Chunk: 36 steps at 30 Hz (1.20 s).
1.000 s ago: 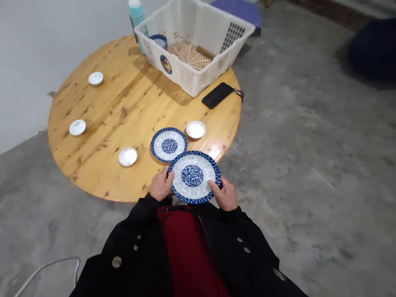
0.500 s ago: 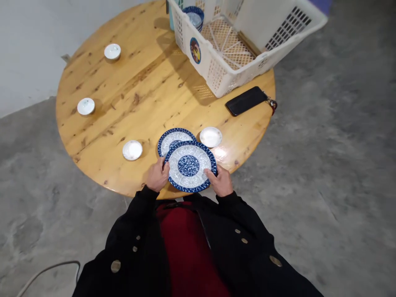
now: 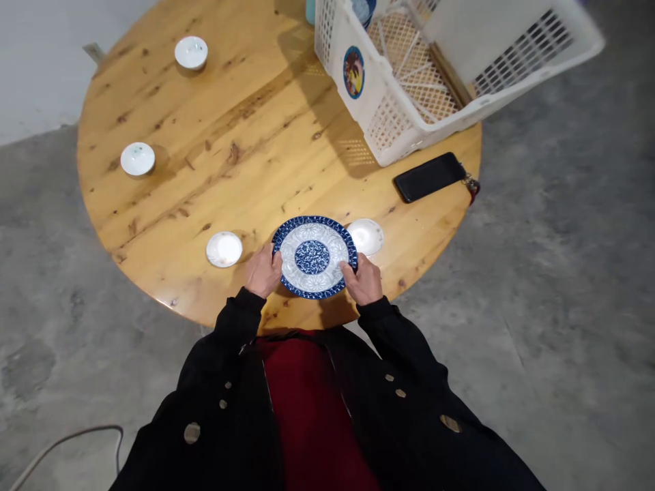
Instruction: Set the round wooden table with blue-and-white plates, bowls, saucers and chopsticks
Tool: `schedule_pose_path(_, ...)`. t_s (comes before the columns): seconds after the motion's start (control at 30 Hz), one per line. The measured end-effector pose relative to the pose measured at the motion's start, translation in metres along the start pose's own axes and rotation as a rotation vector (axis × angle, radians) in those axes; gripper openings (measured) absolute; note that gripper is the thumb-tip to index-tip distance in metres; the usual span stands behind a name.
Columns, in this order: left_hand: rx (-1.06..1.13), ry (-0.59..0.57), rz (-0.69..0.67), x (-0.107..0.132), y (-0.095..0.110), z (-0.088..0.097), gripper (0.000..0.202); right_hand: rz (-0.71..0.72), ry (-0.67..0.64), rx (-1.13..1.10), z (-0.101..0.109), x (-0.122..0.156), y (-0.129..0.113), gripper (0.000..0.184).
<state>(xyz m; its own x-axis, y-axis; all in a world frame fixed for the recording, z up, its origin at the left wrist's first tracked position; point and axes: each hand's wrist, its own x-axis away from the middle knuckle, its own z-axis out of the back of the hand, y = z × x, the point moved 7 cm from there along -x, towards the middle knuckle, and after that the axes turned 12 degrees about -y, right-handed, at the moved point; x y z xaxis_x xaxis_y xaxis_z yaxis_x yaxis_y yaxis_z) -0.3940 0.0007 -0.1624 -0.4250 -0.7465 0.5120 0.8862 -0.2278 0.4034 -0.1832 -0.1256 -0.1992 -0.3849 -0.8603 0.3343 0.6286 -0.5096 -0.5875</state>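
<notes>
A blue-and-white patterned plate is held level over the near edge of the round wooden table. My left hand grips its left rim, and my right hand grips its right rim with the thumb on top. The second plate seen earlier is hidden beneath this one. Beside my left hand lies a small white dish. Another small white dish sits just past my right hand, partly covered by the plate's edge.
Two small white bowls, a far one and a nearer one, stand on the table's left side. A large white plastic basket occupies the back right, with blue-patterned bowls inside. A black phone with a strap lies before it.
Both hands have shifted the top plate slightly forward, so it now covers the second plate. The camera view has also moved, and the basket appears farther right.
</notes>
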Motion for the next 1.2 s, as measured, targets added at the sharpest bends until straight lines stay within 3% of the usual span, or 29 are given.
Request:
schedule_pose_path(0.37, -0.058, -0.026, 0.036, -0.014, -0.011, -0.006, 0.021, -0.042, -0.168, 0.328, -0.009, -0.018, -0.010, 0.035)
schedule_pose_path(0.8, -0.058, -0.016, 0.011, -0.022, -0.017, -0.013, 0.036, 0.026, -0.117, 0.304, -0.012, -0.027, -0.010, 0.054)
schedule_pose_path(1.2, -0.070, 0.001, 0.004, -0.027, -0.016, -0.011, 0.040, 0.021, -0.110, 0.304, -0.014, -0.029, -0.008, 0.061)
